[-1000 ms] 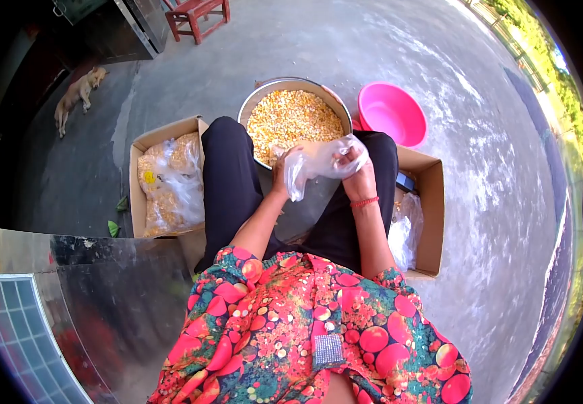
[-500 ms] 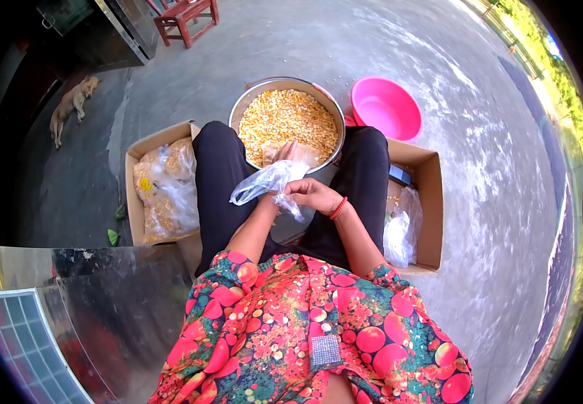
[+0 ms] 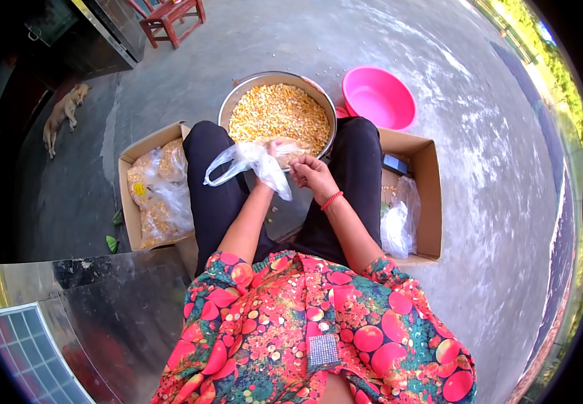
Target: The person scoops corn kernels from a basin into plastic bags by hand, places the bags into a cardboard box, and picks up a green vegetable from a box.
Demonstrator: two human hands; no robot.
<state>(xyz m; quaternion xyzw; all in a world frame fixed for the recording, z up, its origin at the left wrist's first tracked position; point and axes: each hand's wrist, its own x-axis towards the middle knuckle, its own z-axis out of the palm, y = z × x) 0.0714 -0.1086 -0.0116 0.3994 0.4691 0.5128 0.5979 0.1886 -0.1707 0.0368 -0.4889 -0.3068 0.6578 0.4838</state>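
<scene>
A clear plastic bag (image 3: 254,160) hangs over my left hand (image 3: 273,149) and wrist, its looped handle drooping toward my left thigh. Its fuller end, with yellowish contents, lies at the near rim of a wide metal pot (image 3: 332,116). Most of my left fingers are covered by the film; the hand appears closed on the bag. Close beside it, my right hand (image 3: 314,178) has thumb and fingers pinched together by the bag's edge; what is between them is too small to make out. Loose corn kernels (image 3: 279,111) fill much of the pot.
Filled plastic bags (image 3: 160,192) sit in a cardboard box (image 3: 125,202) at my left. Another box (image 3: 430,195) on my right holds crumpled plastic bags (image 3: 399,225) and a dark phone-like object (image 3: 396,163). Beyond are a pink basin (image 3: 379,97), a red chair (image 3: 170,20) and a lying dog (image 3: 64,118).
My right hand has come away from the left wrist and moved to the bag's right side, fingers pinched. The bag's loose handle has spread out leftward. The whole view has shifted slightly.
</scene>
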